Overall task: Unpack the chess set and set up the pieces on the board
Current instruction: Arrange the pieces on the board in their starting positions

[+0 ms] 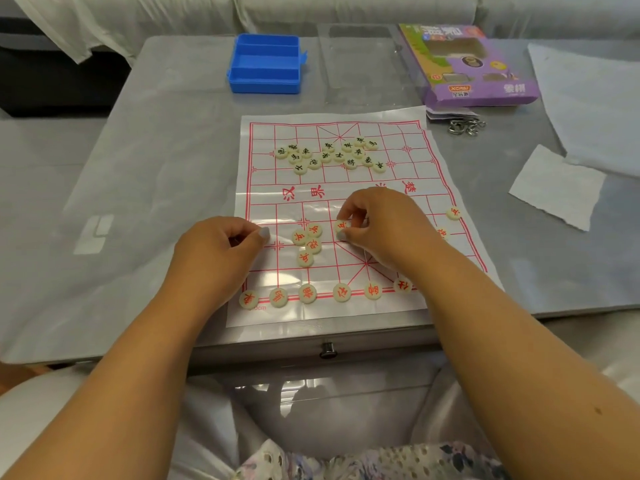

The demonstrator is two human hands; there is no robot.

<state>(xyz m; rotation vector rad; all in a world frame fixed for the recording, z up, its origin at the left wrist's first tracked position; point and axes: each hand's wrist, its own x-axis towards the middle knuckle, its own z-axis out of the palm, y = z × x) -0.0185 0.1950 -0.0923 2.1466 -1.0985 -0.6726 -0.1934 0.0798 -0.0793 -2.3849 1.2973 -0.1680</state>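
Red-marked piece (341, 226) pinched in right hand (381, 226) fingers (349, 216), over board (346, 199)

Bare forearms, no sleeves; pale painted nail on the left hand (221, 242); floral perforated garment (374, 462) at the lap

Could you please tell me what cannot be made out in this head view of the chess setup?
- Right end of the near row: hidden under the right hand and forearm.
- Anything inside the left hand: hidden by curled fingers.
- Characters on the black pieces: too small.
- Blue box contents: hidden by its walls.
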